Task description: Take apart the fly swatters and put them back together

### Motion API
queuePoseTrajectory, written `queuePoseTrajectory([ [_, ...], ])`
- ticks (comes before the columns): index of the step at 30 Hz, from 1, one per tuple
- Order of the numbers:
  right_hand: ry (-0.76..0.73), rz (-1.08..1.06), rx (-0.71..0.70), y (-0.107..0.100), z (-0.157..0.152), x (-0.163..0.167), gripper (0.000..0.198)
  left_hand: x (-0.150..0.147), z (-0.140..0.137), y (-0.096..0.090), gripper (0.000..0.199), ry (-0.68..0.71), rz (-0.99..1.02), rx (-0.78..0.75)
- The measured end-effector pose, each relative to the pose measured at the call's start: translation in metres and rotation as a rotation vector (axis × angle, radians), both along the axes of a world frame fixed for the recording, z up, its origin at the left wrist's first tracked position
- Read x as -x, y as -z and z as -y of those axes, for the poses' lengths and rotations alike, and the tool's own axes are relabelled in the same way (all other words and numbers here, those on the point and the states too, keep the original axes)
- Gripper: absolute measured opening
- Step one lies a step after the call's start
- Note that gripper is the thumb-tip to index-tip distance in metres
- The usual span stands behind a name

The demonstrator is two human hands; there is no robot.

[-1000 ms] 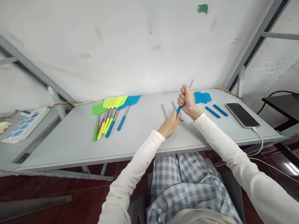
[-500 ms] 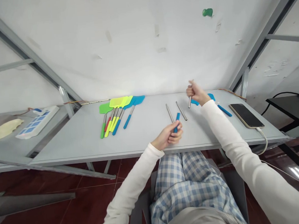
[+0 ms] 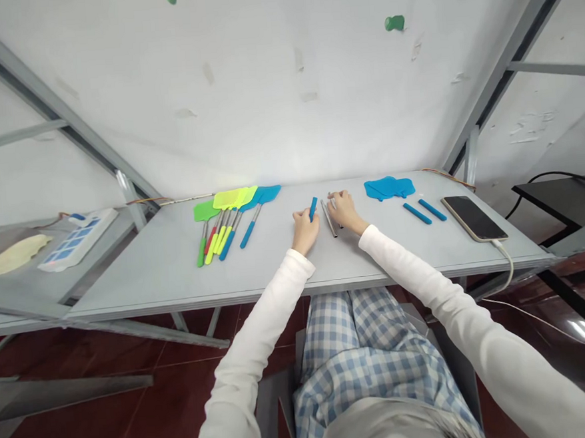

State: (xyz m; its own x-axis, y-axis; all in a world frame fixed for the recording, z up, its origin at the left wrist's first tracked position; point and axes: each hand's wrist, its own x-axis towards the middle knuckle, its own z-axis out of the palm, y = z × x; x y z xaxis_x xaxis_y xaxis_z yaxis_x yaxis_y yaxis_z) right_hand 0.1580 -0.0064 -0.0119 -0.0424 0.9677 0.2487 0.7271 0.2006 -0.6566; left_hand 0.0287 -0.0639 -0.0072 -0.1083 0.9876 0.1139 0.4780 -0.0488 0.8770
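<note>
My left hand is closed around a short blue handle, whose upper end sticks out above the fingers. Just right of it, a thin metal rod lies slanted on the table. My right hand rests beside this rod, fingers curled over another metal rod, mostly covered by the hand. Two more blue handles lie to the right, below overlapping blue fly swatter heads. On the left are several assembled fly swatters with green, yellow and blue heads.
A phone with a white charging cable lies at the table's right end. The grey table backs onto a white wall. To the left, a white tray with blue squares sits on a neighbouring surface. Metal frame posts flank both sides.
My right hand has come left and down from near the swatter heads to the metal rods. With the blue handle, my left hand has moved forward and left.
</note>
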Motion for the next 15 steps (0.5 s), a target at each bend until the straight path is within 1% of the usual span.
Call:
queuePoseTrajectory([
  [1,-0.036,0.02,-0.046,0.002,0.002,-0.003,0.023,-0.007,-0.002,0.002,0.033,0.014,-0.046,-0.046],
  [2,-0.073,0.016,-0.068,0.003,0.003,-0.006,0.025,-0.016,-0.004,0.003,0.038,0.039,-0.076,-0.082],
  [4,-0.123,-0.066,-0.054,0.004,0.006,-0.015,0.031,-0.034,-0.006,0.005,0.046,0.098,-0.103,-0.109],
  [7,-0.128,-0.273,-0.059,0.002,0.011,-0.03,0.035,-0.058,-0.008,0.005,0.053,0.144,-0.126,-0.088],
  [9,-0.114,-0.349,-0.064,0.0,0.016,-0.04,0.035,-0.068,-0.005,0.003,0.054,0.176,-0.191,-0.097],
  [10,-0.097,-0.341,-0.063,-0.001,0.019,-0.047,0.033,-0.071,-0.003,0.001,0.054,0.196,-0.24,-0.105],
  [12,-0.034,-0.251,-0.074,-0.003,0.022,-0.063,0.028,-0.072,0.001,-0.003,0.056,0.225,-0.351,-0.092],
  [13,0.013,-0.179,-0.088,-0.004,0.023,-0.073,0.026,-0.071,0.002,-0.004,0.059,0.223,-0.402,-0.06],
  [15,0.134,-0.015,-0.116,-0.004,0.025,-0.098,0.025,-0.068,0.003,-0.005,0.073,0.171,-0.475,0.056],
])
